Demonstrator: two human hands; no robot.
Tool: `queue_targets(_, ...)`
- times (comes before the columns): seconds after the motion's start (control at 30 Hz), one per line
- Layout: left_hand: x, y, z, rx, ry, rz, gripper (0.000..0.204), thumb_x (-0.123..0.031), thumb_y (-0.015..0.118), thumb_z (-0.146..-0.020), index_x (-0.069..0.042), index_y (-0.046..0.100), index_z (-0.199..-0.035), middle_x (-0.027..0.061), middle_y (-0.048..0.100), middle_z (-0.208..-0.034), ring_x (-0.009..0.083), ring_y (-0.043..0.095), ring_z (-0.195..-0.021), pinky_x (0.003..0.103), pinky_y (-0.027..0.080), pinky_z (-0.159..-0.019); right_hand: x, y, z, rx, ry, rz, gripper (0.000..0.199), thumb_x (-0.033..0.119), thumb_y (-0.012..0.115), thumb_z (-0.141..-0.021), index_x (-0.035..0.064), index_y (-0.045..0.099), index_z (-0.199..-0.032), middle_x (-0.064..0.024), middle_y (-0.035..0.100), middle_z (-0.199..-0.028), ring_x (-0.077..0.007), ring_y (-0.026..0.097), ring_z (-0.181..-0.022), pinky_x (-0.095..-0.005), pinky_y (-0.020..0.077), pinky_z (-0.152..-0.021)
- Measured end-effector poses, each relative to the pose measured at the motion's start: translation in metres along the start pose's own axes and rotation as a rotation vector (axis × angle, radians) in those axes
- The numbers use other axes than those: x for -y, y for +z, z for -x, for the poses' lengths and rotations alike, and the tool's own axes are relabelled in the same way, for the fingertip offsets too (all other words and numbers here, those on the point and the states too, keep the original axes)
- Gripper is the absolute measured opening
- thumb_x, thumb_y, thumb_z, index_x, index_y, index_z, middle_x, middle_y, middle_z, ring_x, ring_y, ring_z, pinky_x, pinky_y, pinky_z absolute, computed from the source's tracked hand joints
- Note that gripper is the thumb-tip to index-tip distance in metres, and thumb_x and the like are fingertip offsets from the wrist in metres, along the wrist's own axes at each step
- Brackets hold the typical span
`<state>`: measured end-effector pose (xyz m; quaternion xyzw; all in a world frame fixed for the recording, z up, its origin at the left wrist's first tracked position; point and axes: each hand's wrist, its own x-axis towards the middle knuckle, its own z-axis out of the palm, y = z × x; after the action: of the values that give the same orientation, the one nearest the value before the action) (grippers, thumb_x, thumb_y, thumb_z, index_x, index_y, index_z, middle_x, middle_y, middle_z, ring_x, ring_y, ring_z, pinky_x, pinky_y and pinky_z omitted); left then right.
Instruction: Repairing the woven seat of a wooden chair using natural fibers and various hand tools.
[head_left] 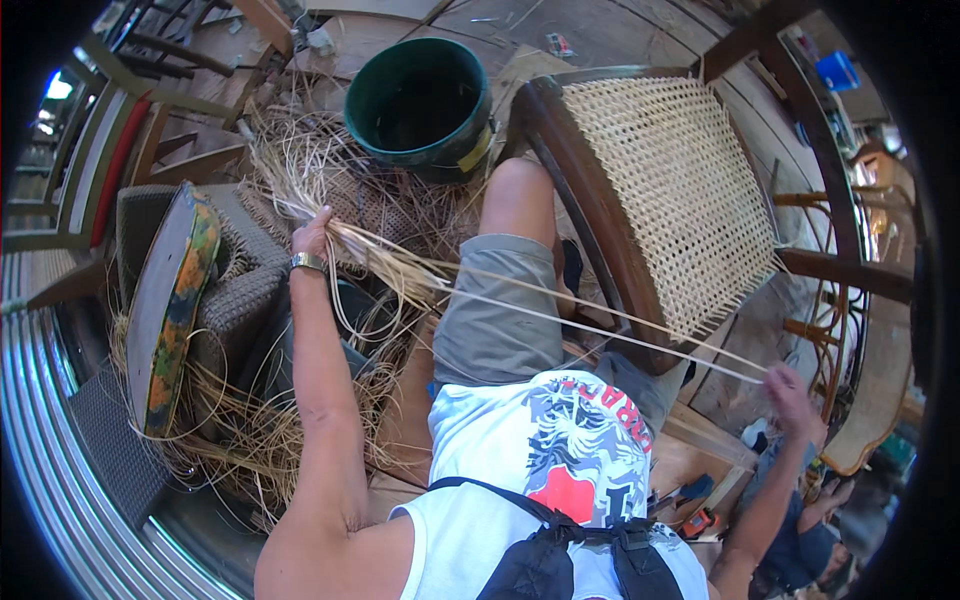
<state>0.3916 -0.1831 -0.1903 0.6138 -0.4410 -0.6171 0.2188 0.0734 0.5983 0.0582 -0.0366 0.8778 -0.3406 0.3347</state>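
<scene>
Chair frame (590,210) of dark wood, tipped on its side across the person's lap, with a woven cane seat (680,200) filling most of the upper right; its far legs run out toward the dark rim and are bent by the lens, so their ends cannot be followed. Loose cane strands (310,170) lie in a tangled heap on the floor at upper left, partly covering a grey wicker cushion (240,300) and passing beneath the left forearm, where their extent is hidden. Green bucket (420,105) stands upright beyond the heap, just beside the chair frame's rounded corner; its inside is in shadow and its contents cannot be made out. An oval tray with a painted rim (170,300) leans on edge against the wicker cushion at left. The person's torso and dark apron straps fill the lower middle and conceal the lap. Left hand (315,235), wearing a metal wristband, is closed around a bundle of cane at the edge of the heap. From that fist two long cane strips (600,320) run taut across the raised knee and the lower edge of the woven cane seat to the right hand (790,395). Right hand is blurred; its fingers appear pinched on the far ends of the strips, well apart from the left hand. Small tools near the lower right are too indistinct to name.
</scene>
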Motion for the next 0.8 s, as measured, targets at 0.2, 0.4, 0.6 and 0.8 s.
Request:
queue_targets(0.2,0.041,-0.005,-0.067,-0.108,0.121,-0.420,0.076,-0.041,0.083,-0.078,0.021,0.059,-0.116,0.0246,0.069,-0.111,0.0322,0.068,-0.098,0.040,0.054,-0.087,-0.285,-0.250,0.072,-0.865,0.478,0.975,0.044,0.041,0.050,-0.099,0.0009,0.068,-0.103,-0.0194,0.069,-0.099,-0.0396,0.065,-0.092,-0.0487,0.0506,-0.080)
queue_targets(0.4,0.000,-0.007,-0.011,-0.173,0.221,-1.239,0.103,-0.064,0.070,-0.080,0.020,0.043,-0.135,0.0391,0.051,-0.134,0.0479,0.050,-0.130,0.046,0.041,-0.109,-0.149,-0.077,0.005,-0.820,0.185,1.104,0.030,0.033,0.058,-0.097,0.0062,0.068,-0.106,-0.0146,0.069,-0.095,-0.0373,0.064,-0.091,-0.0456,0.0489,-0.083)
queue_targets(0.6,-0.100,0.074,0.218,0.046,0.591,-1.042,0.077,-0.029,0.077,-0.087,0.003,0.040,-0.146,0.0223,0.059,-0.133,0.0229,0.067,-0.102,0.034,0.057,-0.078,0.029,0.132,-0.039,-0.374,-0.410,-0.007,0.032,0.008,0.054,-0.096,0.0054,0.066,-0.125,-0.0132,0.072,-0.113,-0.0207,0.068,-0.103,-0.0336,0.0520,-0.090)
queue_targets(0.8,-0.085,0.195,0.380,1.075,0.890,-0.794,0.040,-0.015,0.074,-0.090,-0.004,0.061,-0.127,0.0024,0.070,-0.102,0.0089,0.058,-0.071,0.024,0.046,-0.061,0.116,0.234,-0.022,-0.137,-0.909,-0.215,0.027,0.005,0.062,-0.083,0.0113,0.070,-0.108,-0.0166,0.070,-0.085,-0.0368,0.070,-0.082,-0.0455,0.0544,-0.072)
